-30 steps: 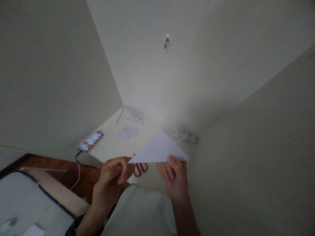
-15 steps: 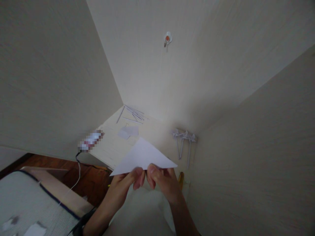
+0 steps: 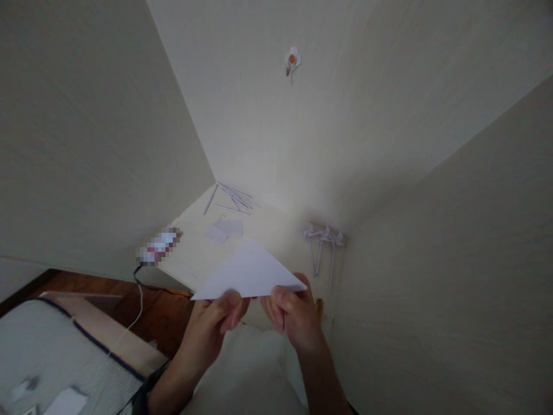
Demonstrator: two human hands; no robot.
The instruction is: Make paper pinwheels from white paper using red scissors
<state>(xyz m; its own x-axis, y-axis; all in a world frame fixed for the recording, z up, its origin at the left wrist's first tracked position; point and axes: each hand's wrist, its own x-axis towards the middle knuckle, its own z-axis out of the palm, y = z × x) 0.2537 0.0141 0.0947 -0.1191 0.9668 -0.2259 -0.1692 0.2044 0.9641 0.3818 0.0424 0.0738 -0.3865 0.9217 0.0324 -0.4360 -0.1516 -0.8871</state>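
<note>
A white sheet of paper [image 3: 250, 268], folded into a triangle, is held up above the near part of the table with its peak pointing away from me. My left hand [image 3: 220, 311] pinches its lower edge left of the middle, thumb on top and fingers underneath. On the right part of that same edge, my right hand [image 3: 291, 308] grips with its thumb over the paper and its fingers curled below. Beyond the triangle lie a few flat paper pieces [image 3: 227, 229] on the table. The fingertips under the sheet are partly hidden.
Several thin paper sticks [image 3: 233, 199] lie in the far table corner. At the right wall are pinwheel-like paper shapes on sticks [image 3: 324, 236]. A blurred-out device [image 3: 159, 246] with a cable sits at the left edge. A hook [image 3: 292, 59] is on the wall. Lower left is a mattress [image 3: 52, 351].
Both hands have slid outward along the lower edge, my right hand further toward the right corner, so the thumbs are wider apart. The folded paper stays in nearly the same place.
</note>
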